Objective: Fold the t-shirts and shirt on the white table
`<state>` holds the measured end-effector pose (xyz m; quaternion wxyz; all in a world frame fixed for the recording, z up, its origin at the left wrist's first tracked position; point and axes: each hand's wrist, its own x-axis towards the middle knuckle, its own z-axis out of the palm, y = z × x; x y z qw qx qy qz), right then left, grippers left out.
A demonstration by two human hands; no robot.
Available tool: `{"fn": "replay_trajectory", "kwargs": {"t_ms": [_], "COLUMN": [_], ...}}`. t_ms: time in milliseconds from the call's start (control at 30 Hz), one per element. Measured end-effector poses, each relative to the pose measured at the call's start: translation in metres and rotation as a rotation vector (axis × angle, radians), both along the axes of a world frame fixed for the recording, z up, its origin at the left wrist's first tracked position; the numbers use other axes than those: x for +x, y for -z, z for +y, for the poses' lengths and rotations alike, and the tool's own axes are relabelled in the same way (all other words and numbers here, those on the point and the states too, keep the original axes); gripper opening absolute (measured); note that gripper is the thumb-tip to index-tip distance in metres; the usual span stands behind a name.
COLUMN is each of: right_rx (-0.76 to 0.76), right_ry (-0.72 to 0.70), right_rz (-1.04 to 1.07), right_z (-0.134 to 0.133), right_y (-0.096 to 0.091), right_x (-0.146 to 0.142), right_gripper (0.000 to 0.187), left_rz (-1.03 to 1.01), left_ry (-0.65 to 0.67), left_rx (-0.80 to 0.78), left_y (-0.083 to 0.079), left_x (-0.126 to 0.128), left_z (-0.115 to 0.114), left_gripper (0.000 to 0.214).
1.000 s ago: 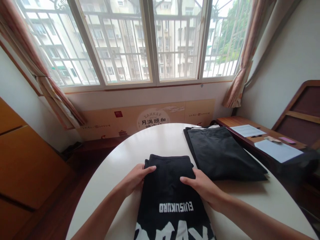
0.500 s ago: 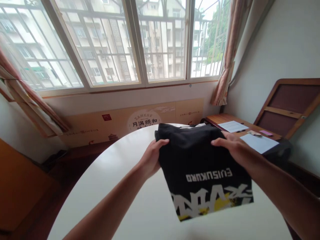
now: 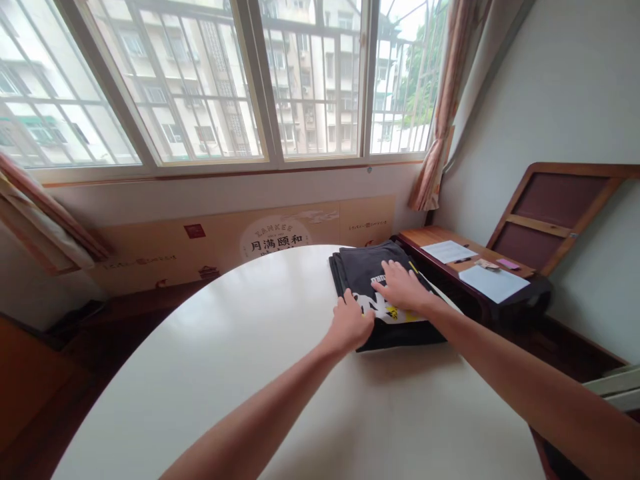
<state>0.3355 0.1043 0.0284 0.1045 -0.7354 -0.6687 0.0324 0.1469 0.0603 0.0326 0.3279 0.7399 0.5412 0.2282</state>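
Observation:
A folded black T-shirt with white lettering and a white and yellow print lies on top of a stack of folded dark cloth on the white round table. My right hand rests on the printed face, fingers spread and flat, hiding part of the print. At the near left edge of the T-shirt, my left hand touches the cloth with its fingers apart. Several layers show along the left side of the stack, and the black cloth below sticks out at the front.
The white round table reaches from the wall to the front. To the right stands a low wooden table with paper sheets, a pen and a pink item. A wooden frame leans by the wall. Barred windows and curtains are behind.
The T-shirt, held up between both hands before, now lies on the dark stack. Both hands have come down onto it, and the right has let go of its edge. The view has shifted slightly right.

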Motion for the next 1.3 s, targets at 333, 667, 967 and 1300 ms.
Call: {"fn": "replay_trajectory", "kwargs": {"t_ms": [333,667,967,1300], "right_rx": [0.038,0.385,-0.085,-0.220], "right_ry": [-0.110,-0.268,-0.924,-1.031], "right_rz": [-0.027,-0.016,0.177,0.210], "right_z": [0.008,-0.016,-0.102,-0.097], "right_y": [0.037,0.022,0.038,0.039], "right_x": [0.018,-0.016,-0.135,-0.132], "right_gripper": [0.077,0.064,0.089,0.108], "left_rz": [0.294,0.161,0.355,0.404], "left_ry": [0.325,0.394,0.376,0.522], "left_rx": [0.186,0.284,0.169,0.092], "left_y": [0.037,0.035,0.016,0.010], "left_x": [0.001,-0.080,-0.196,-0.203], "left_z": [-0.052,-0.029,-0.057,-0.065], "left_gripper": [0.085,0.060,0.086,0.111]}}
